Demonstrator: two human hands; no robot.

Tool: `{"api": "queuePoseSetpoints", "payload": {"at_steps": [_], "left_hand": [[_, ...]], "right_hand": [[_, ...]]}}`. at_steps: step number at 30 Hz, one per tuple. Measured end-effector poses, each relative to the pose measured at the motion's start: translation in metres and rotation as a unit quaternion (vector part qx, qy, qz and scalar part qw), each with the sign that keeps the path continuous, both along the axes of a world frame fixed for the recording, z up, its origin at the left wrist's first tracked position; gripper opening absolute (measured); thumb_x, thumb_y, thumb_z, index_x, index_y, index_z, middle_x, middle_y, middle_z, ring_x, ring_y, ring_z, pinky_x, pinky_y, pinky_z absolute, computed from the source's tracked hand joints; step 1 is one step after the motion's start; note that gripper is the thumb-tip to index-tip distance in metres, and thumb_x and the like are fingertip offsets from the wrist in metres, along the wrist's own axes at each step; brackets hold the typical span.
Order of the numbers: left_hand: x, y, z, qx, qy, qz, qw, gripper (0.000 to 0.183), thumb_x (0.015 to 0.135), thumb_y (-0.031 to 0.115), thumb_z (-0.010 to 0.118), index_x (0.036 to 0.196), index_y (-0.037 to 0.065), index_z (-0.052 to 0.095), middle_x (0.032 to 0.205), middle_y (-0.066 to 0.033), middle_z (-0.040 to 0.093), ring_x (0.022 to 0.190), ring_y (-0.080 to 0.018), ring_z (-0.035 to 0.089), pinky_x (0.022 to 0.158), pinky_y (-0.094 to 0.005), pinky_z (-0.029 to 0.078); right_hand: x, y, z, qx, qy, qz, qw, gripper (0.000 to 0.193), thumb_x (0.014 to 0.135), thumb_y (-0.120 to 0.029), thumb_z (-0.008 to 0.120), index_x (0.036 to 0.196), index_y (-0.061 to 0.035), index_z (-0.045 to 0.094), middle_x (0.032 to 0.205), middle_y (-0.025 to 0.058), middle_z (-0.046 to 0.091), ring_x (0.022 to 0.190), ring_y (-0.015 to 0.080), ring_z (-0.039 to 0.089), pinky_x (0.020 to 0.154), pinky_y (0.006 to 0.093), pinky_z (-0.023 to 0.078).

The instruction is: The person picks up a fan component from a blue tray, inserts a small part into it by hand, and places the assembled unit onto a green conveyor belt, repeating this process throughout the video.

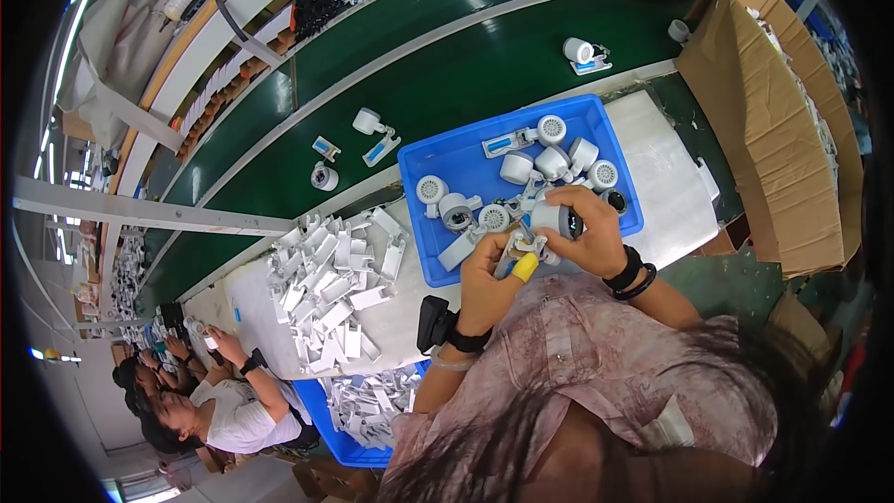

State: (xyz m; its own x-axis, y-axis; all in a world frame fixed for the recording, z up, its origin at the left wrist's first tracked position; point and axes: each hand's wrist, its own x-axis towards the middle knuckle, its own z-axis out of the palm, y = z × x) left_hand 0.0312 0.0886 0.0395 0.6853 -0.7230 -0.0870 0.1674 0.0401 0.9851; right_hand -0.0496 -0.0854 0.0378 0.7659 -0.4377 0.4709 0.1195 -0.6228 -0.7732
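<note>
Over the near part of a blue tray [438, 265], my two hands meet around one white assembly. My right hand [598, 240] is closed round a white round housing [548, 214] with a dark face, like a small camera head. My left hand [488, 287] pinches a small white bracket [527, 244] joined to or pressed against that housing; the exact contact is hidden by the fingers. A yellow finger cover [526, 266] sits on the left thumb. Several similar white heads [551, 162] lie in the tray beyond my hands, some with arms attached.
Left of the tray, loose white brackets [331, 284] are heaped on the bench. A second blue bin [340, 447] of white parts stands below it. Past the tray runs a green conveyor [447, 79] carrying a few assemblies. A large cardboard box [745, 121] stands right; a co-worker [244, 410] sits left.
</note>
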Motion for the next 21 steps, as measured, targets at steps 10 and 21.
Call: {"api": "queuePoseSetpoints", "payload": {"at_steps": [10, 21], "left_hand": [[0.001, -0.002, 0.004, 0.003, 0.077, 0.001, 0.997, 0.023, 0.085, 0.002, 0.066, 0.106, 0.001, 0.056, 0.097, -0.0050, 0.063, 0.085, -0.0098, 0.061, 0.072, -0.0238, 0.050], [0.028, 0.006, -0.014, -0.002, 0.081, -0.035, 0.996, 0.030, 0.093, 0.015, 0.055, 0.121, 0.003, 0.052, 0.108, -0.0052, 0.061, 0.095, -0.0124, 0.060, 0.073, -0.0258, 0.050]], "right_hand": [[0.001, -0.002, -0.002, 0.007, 0.003, -0.001, 1.000, 0.040, 0.067, -0.014, 0.083, 0.100, -0.0035, 0.063, 0.099, 0.0150, 0.065, 0.089, 0.0290, 0.066, 0.075, 0.0338, 0.053], [0.021, -0.024, -0.015, 0.292, 0.175, 0.150, 0.928, 0.016, 0.084, -0.015, 0.070, 0.094, -0.0032, 0.066, 0.075, -0.0050, 0.058, 0.065, 0.0008, 0.047, 0.055, 0.0185, 0.036]]}}
